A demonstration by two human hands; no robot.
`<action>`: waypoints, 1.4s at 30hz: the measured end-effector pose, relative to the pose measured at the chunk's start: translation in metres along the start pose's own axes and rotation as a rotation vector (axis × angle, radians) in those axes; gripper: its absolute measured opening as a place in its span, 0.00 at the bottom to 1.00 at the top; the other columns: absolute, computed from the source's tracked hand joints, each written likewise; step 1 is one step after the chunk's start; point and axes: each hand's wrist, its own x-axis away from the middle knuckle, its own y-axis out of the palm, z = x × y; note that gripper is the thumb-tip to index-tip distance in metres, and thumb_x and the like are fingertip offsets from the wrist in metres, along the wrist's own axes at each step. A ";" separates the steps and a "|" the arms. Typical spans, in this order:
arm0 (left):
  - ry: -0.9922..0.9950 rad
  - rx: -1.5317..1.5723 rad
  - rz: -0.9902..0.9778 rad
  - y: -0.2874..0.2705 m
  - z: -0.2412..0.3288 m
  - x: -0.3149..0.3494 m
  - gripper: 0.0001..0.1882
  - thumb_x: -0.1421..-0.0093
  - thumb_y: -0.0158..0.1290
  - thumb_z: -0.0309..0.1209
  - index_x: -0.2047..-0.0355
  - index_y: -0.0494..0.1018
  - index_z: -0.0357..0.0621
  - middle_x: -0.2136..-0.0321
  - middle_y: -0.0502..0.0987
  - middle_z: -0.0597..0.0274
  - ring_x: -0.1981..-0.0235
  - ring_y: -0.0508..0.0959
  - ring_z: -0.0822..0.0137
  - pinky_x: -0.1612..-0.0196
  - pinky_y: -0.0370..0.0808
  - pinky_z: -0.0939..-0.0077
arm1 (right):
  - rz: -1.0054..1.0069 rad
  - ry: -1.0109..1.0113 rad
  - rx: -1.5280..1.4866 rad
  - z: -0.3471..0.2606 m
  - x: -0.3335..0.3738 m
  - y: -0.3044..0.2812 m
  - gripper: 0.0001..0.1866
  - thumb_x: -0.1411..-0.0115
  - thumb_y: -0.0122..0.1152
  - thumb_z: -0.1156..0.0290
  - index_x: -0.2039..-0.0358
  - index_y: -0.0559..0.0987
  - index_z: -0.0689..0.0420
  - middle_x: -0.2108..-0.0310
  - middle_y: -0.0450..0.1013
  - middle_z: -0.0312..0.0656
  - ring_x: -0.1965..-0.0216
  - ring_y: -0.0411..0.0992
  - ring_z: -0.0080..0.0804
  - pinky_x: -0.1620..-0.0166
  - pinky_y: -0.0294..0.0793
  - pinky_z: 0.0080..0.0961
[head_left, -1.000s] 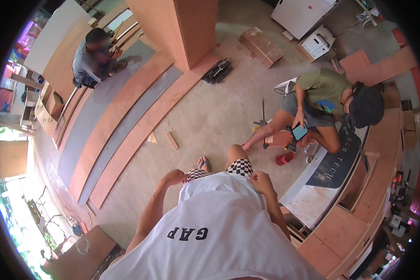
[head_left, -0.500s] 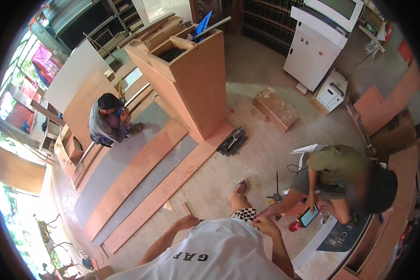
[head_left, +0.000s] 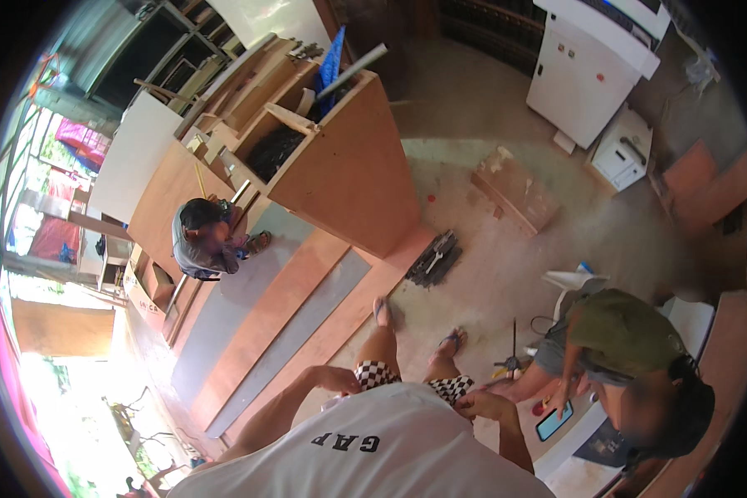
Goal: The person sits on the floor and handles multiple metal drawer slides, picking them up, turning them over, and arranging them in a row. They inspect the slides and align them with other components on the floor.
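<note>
The left grip [head_left: 338, 379] is resting beside the checkered shorts [head_left: 451, 388] toward 7 o'clock in the head view, and the right grip [head_left: 483, 405] is resting toward 5; both are showing bent fingers [head_left: 469, 403], but whether they are clamping the shorts I cannot tell. These are showing at 6 o'clock, beyond the white shirt [head_left: 415, 456]. A seated person [head_left: 627, 340] is holding a phone [head_left: 554, 421] at 4 o'clock, another person [head_left: 206, 249] is crouching at 9, and a tall wooden box [head_left: 357, 178] is standing at 12.
</note>
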 end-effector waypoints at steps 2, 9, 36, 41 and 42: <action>-0.057 -0.110 -0.094 -0.047 0.011 -0.005 0.21 0.30 0.49 0.42 0.47 0.81 0.43 0.61 0.84 0.59 0.61 0.80 0.66 0.54 0.77 0.64 | 0.014 -0.082 0.124 0.016 -0.021 -0.015 0.11 0.34 0.61 0.63 0.65 0.83 0.57 0.74 0.74 0.25 0.71 0.68 0.16 0.66 0.69 0.20; -0.179 -0.405 -0.632 -0.191 0.022 -0.054 0.17 0.39 0.58 0.42 0.57 0.84 0.44 0.66 0.85 0.63 0.63 0.83 0.70 0.56 0.79 0.71 | 0.003 -0.024 -0.034 -0.022 -0.105 0.018 0.11 0.43 0.64 0.62 0.67 0.85 0.56 0.77 0.75 0.30 0.72 0.70 0.19 0.67 0.71 0.25; -0.094 -0.164 1.221 -0.450 -0.211 -0.731 0.40 0.41 0.62 0.46 0.38 0.64 0.30 0.40 0.66 0.37 0.39 0.66 0.38 0.34 0.64 0.48 | 1.675 0.177 -0.273 0.241 -0.640 -0.508 0.35 0.41 0.69 0.58 0.44 0.71 0.73 0.51 0.72 0.64 0.47 0.71 0.60 0.43 0.71 0.46; -0.154 -0.349 1.385 -0.429 -0.211 -0.757 0.45 0.44 0.65 0.51 0.39 0.62 0.29 0.46 0.68 0.36 0.44 0.69 0.39 0.39 0.66 0.46 | 1.827 0.024 -0.250 0.259 -0.669 -0.513 0.38 0.44 0.75 0.56 0.46 0.70 0.72 0.52 0.70 0.61 0.46 0.69 0.60 0.42 0.68 0.46; -0.159 -0.295 1.349 -0.434 -0.211 -0.756 0.45 0.45 0.65 0.52 0.40 0.63 0.29 0.48 0.70 0.36 0.46 0.71 0.38 0.40 0.67 0.46 | 1.799 -0.023 -0.287 0.262 -0.668 -0.514 0.38 0.45 0.76 0.55 0.47 0.70 0.72 0.52 0.70 0.60 0.46 0.69 0.60 0.41 0.68 0.45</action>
